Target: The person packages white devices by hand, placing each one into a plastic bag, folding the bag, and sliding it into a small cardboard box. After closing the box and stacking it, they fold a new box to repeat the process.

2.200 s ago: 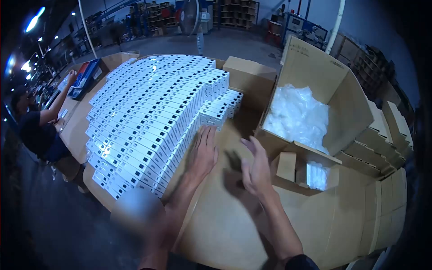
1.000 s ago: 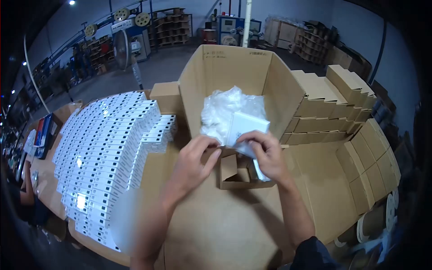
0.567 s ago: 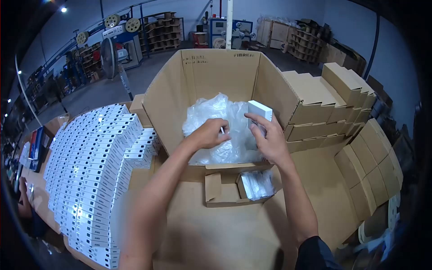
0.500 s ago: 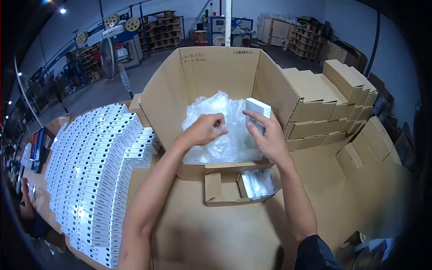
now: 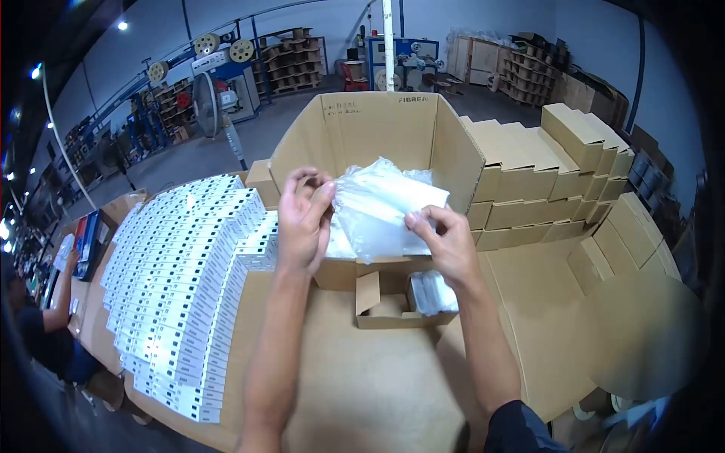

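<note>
In front of my chest, over a large open carton, a clear plastic bag is stretched between my hands. My left hand pinches the bag's left edge between thumb and fingers. On the other side, my right hand grips a small white box by its right end, thumb on its near face. The box overlaps the bag, its left part seen through the film. More clear bags lie below in the large carton. A small open cardboard box stands just nearer, holding bagged items at its right end.
Tall rows of small white boxes are stacked on the table at left. Brown cardboard boxes are piled at right, with an open carton nearer. Another person's arm reaches over the table at far left.
My left hand has moved up and left, now pulling a bag out sideways. The white box in my right hand has tipped from upright to lying toward the bag. The view has shifted slightly.
</note>
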### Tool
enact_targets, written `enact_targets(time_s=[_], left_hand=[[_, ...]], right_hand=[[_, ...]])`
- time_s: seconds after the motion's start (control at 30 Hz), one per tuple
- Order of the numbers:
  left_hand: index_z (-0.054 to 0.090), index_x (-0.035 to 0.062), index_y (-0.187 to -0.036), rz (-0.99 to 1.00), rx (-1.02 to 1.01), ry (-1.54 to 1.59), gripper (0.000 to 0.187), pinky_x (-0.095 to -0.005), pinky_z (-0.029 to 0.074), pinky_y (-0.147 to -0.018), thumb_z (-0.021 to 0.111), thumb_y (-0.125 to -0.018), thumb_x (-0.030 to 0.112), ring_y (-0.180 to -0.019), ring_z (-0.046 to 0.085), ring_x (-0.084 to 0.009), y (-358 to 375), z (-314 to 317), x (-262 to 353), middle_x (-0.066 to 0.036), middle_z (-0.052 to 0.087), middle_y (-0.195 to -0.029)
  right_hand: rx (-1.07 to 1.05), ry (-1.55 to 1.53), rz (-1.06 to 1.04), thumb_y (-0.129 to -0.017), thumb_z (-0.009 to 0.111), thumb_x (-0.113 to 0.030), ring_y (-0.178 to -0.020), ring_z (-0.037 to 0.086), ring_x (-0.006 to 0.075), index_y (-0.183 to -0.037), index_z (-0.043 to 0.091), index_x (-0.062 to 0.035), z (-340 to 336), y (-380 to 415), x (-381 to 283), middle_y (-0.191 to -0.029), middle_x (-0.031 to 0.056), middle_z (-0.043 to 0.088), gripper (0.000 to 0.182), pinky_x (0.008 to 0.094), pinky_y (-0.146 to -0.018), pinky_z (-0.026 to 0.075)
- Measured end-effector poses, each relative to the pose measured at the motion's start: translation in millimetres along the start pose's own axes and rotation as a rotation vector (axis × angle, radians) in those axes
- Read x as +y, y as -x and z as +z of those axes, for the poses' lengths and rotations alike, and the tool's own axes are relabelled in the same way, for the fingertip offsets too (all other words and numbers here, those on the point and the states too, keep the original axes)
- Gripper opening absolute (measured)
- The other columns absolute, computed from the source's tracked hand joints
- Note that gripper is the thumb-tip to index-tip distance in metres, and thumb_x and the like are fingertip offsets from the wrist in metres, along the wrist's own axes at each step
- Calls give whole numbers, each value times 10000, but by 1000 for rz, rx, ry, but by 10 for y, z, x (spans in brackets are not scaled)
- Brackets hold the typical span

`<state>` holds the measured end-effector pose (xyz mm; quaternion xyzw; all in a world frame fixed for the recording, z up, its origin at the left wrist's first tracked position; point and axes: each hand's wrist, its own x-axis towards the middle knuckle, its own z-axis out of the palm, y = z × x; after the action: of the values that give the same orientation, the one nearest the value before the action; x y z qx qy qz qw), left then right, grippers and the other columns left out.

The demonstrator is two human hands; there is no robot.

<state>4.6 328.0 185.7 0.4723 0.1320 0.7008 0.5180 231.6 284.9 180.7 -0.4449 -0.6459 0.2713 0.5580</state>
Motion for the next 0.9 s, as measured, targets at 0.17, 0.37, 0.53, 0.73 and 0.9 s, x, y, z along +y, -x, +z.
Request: enact_targets(time_s=[0.17, 0.37, 0.53, 0.73, 0.9], left_hand=[[489, 9, -1297, -189, 125, -110, 307, -272, 519, -887, 576, -1073, 200, -994, 620, -113, 1089, 345, 200, -78, 642, -1135], [509, 18, -1208, 4, 264, -552, 228, -225, 473, -666, 571, -1082, 197, -796, 551, -47, 2028, 602, 98, -20, 603, -945], [498, 56, -1227, -154, 210, -415, 207, -199, 417, -608, 538, -1096, 211, -762, 510, -18, 2728, 624, 121, 4, 589, -926], [483, 88, -1253, -226, 297, -334, 197, -201, 376, -551, 511, -1102, 211, -640, 472, -30, 3238, 440, 171, 2, 581, -890], [522, 106, -1322, 151, 102, -670, 389, -308, 501, -742, 680, -967, 83, -943, 606, -205, 3199, 140, 429, -91, 644, -991]], right_hand=[[144, -64, 61, -914, 790, -211, -747, 474, 139, -859, 740, -13, 70, 894, -185, -852, 41, 529, 211, 304, -701, 394], [79, -215, 160, -910, 814, -204, -925, 562, 158, -946, 764, -4, 219, 1958, -122, -952, 48, 606, 210, 312, -804, 465], [-24, -627, 361, -960, 773, -241, -942, 592, 120, -973, 772, 21, 187, 2313, -171, -975, 36, 657, 262, 275, -815, 474], [112, -465, 308, -1021, 677, -202, -762, 591, 73, -928, 735, 10, 156, 2542, -109, -841, 23, 684, 238, 238, -675, 461], [120, -949, 538, -1030, 653, -192, -763, 643, 114, -914, 703, -3, 71, 2587, -200, -850, 54, 682, 228, 269, -725, 534]])
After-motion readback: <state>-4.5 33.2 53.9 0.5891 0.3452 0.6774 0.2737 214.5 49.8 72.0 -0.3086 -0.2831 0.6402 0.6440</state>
